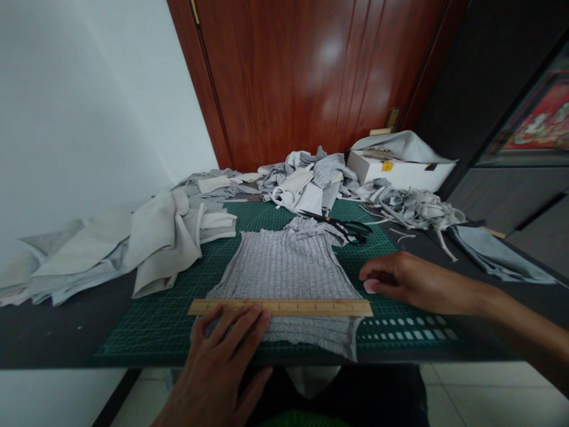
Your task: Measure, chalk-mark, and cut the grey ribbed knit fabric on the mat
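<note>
A grey ribbed knit fabric piece (288, 267) lies spread on a green cutting mat (386, 237), its far end bunched. Across its near part rests a wooden ruler (311, 307). My left hand (226, 356) presses on the ruler's left half with fingers stretched out, the thumb off the table's near edge. To the right of the fabric, my right hand (409, 281) is closed in a pinch on a small pale pink piece that looks like tailor's chalk (371, 286). Black-handled scissors (342, 225) lie at the fabric's far end, partly over it.
Pale fabric pieces (155, 237) are heaped on the left. Behind the mat stands a pile of scraps (315, 178), with white-handled scissors (284, 194) among them. A white box (400, 169), tangled fabric strips (418, 207) and folded grey cloth (498, 252) are on the right.
</note>
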Demonstrator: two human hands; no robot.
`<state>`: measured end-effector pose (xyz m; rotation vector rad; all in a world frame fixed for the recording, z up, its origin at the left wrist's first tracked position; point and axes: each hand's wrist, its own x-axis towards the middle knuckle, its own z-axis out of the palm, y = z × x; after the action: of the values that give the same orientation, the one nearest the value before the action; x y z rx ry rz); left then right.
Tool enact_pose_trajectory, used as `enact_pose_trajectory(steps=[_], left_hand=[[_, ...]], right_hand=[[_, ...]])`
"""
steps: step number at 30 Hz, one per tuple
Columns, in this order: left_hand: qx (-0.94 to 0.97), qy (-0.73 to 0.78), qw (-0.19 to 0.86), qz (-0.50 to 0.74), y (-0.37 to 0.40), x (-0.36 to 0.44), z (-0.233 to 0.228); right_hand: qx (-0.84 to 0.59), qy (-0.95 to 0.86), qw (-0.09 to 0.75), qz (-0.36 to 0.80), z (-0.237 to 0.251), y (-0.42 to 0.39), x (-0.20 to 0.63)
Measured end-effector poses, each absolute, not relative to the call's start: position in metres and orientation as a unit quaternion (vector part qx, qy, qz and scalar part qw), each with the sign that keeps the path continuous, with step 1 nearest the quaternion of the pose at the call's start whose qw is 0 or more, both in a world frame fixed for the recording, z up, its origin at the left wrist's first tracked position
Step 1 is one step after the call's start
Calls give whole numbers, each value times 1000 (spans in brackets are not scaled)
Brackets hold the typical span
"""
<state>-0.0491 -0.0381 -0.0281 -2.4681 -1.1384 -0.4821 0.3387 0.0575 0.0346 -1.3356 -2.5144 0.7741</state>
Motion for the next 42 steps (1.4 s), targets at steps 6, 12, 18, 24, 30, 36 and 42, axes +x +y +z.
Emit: enact_pose_trajectory(steps=[6,12,18,24,30,36,42], left_hand=[[-880,-415,127,-193,-37,-53,-20],[-861,-455,19,-227,19,-59,17],[-834,-521,-36,-177,134,-56,51],[-845,-521,-86,-86,203,-55,42],[-872,-477,-109,3,220,-50,45],[-864,-481,-140,49,228,-46,51],[-840,-492,-227,-12,220,-43,55]], right_hand=[[-481,-830,145,241,31,56,328],[-453,-837,139,275,29,51,313],[-427,-850,119,285,35,44,297],[-442,-870,78,205,33,28,275],[-433,-885,80,149,31,24,271],[-423,-895,89,107,39,19,271],[-415,-890,-8,186,40,29,265]])
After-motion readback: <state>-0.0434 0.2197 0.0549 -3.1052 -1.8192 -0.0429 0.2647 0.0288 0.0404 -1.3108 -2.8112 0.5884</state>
